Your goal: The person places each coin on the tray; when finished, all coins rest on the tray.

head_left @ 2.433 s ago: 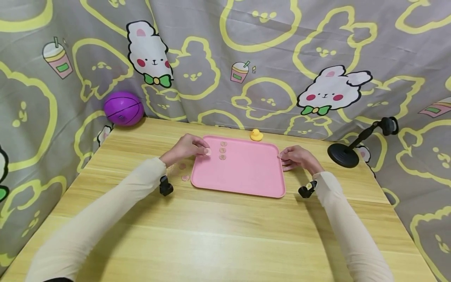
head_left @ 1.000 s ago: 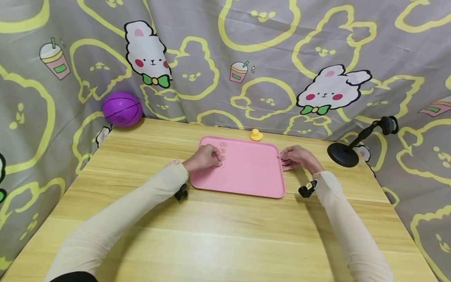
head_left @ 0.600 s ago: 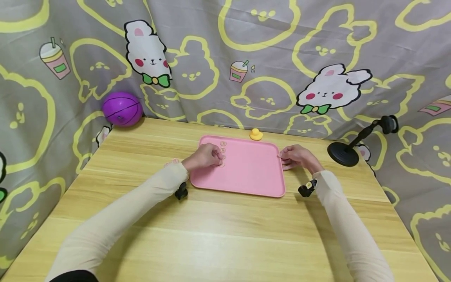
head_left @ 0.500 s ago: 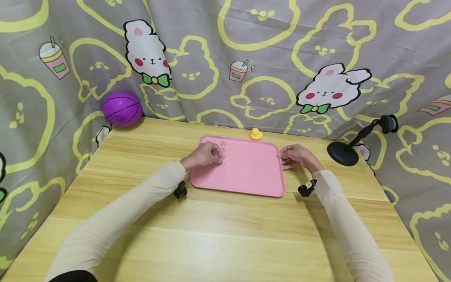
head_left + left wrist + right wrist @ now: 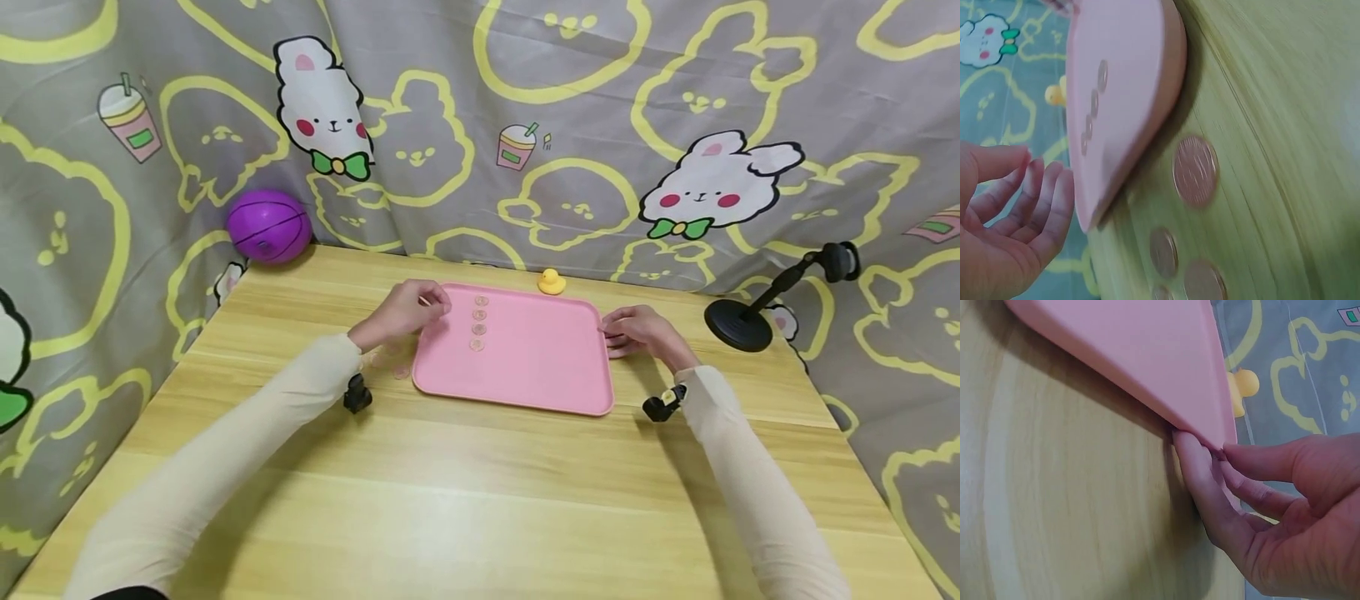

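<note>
A pink tray lies on the wooden table. Toward its left side several round coins stand in a column. My left hand hovers by the tray's upper left edge, fingers loosely bent. In the left wrist view that hand holds nothing, its thumb and index tips close together. Loose copper-coloured coins lie on the table beside the tray, partly hidden by my left hand and wrist in the head view. My right hand pinches the tray's right rim, thumb on top and fingers against the outside.
Behind the tray sits a yellow rubber duck. A purple ball rests at the back left corner, and a black stand at the back right. A patterned curtain hangs along the table's far edge.
A fourth coin has been set on the tray below the other three. My left hand has let go of it and moved left, off the column. The right hand stays at the rim.
</note>
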The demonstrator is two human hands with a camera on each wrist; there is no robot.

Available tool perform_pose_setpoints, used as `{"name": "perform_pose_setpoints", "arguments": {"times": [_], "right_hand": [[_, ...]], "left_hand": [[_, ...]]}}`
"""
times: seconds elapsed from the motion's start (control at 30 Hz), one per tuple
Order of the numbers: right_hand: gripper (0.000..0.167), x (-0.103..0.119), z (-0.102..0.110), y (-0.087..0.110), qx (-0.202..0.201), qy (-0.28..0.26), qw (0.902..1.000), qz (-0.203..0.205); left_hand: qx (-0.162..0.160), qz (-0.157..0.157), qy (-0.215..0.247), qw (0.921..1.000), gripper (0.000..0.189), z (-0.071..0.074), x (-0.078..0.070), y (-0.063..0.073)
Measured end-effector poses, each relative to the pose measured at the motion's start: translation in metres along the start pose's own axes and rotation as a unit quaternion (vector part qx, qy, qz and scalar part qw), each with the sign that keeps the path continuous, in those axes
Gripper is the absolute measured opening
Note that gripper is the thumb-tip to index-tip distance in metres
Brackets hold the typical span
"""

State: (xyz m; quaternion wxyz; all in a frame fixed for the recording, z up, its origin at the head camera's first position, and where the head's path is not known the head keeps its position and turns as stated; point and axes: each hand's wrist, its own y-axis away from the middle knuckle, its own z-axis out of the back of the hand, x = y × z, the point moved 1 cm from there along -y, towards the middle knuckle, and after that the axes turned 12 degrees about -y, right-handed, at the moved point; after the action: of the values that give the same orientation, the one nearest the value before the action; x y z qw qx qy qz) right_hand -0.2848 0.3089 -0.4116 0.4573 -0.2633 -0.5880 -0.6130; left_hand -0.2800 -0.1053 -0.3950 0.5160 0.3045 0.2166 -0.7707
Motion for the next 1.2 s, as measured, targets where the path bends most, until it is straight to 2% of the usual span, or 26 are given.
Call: {"name": "perform_pose_setpoints", "arguments": {"times": [0.13, 0.37, 0.53, 0.73, 1.0, 1.2], "right_hand": [[0.04, 0.0, 0.0, 0.004, -0.012, -0.005, 0.9999, 0.009], [0.039, -0.003, -0.004, 0.004, -0.014, -0.013, 0.9993, 0.033], [0.043, -0.006, -0.006, 0.003, -0.011, -0.015, 0.9984, 0.053], [0.044, -0.01, -0.005, 0.001, -0.013, -0.017, 0.9983, 0.054], [0.045, -0.013, -0.005, 0.002, -0.015, -0.017, 0.998, 0.059], [0.045, -0.014, -0.004, 0.004, -0.009, -0.016, 0.998, 0.06]], "left_hand": [[-0.005, 0.004, 0.01, 0.9999, 0.015, 0.011, 0.008, 0.004], [-0.021, -0.003, -0.033, 0.9992, 0.018, 0.026, 0.022, 0.011], [-0.024, 0.001, -0.037, 0.999, 0.017, 0.035, 0.035, 0.015], [-0.027, 0.004, -0.049, 0.9985, 0.02, 0.046, 0.05, 0.021], [0.014, 0.019, -0.049, 0.9985, 0.024, 0.059, 0.065, 0.032], [0.045, 0.026, -0.059, 0.9969, 0.023, 0.057, 0.072, 0.041]]}}
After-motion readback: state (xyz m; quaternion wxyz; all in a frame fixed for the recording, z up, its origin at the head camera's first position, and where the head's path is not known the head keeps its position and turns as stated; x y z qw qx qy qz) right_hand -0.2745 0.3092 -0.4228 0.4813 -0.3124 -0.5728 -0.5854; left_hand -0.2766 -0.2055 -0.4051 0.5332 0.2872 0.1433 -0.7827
